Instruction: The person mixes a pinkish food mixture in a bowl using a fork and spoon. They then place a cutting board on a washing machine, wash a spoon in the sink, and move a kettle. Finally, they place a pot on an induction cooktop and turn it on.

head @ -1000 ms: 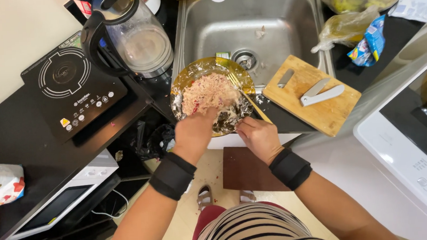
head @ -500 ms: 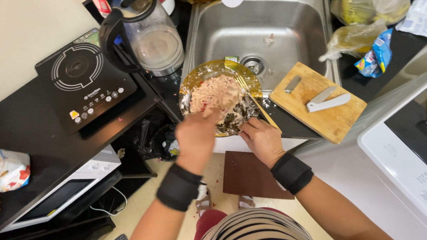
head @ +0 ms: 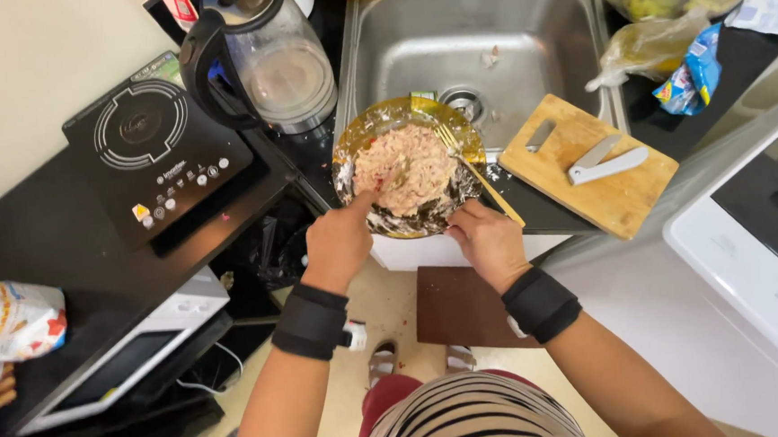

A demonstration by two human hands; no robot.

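Left hand (head: 341, 239), forefinger out, presses the soft, sticky mince (head: 413, 167); right hand (head: 489, 239) grips the fork (head: 471, 164) (bowl (head: 374, 125) likely fragile glass).

Left hand (head: 341, 239) fingertips buried in the mince (head: 415, 167), not visible. Fork (head: 478, 172) handle end hidden under right hand (head: 489, 239). Kettle (head: 262, 60) top and bags (head: 664, 4) cut off by top edge. Bowl (head: 374, 128) near rim partly hidden by both hands.
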